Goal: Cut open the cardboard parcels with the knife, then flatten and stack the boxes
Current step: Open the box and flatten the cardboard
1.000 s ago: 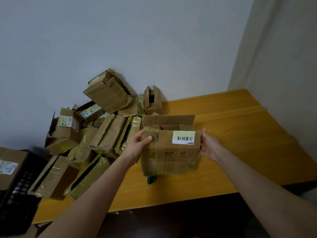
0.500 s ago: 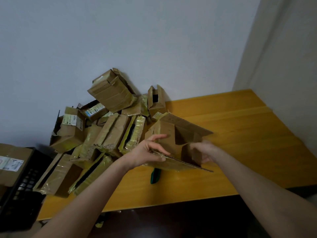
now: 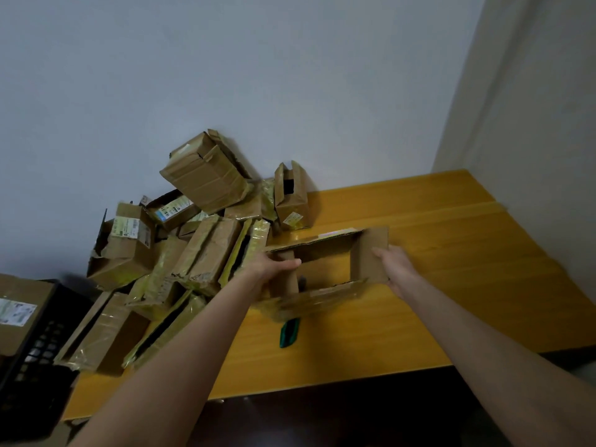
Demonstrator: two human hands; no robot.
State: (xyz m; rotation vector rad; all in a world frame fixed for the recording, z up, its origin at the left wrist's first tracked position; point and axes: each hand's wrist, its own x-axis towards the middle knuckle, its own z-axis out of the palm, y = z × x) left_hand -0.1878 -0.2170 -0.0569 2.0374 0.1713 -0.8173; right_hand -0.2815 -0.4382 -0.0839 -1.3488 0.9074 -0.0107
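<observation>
**Opened box held over the desk, ready to be pressed flat**

The box (image 3: 367, 240), flaps loose and hollow side facing up, hangs just above the desk (image 3: 451, 253), right of the pile of boxes (image 3: 206, 253) and over the green-handled knife (image 3: 289, 332). The left grip (image 3: 280, 264) clasps the left wall with the thumb hooked over its top edge, and the right grip (image 3: 396, 269) holds the right end wall. To flatten it cleanly, push opposite corners towards each other so it folds along its creases. Set it down clear of the knife, and watch that the crinkled tape on the near flap does not snag.
</observation>
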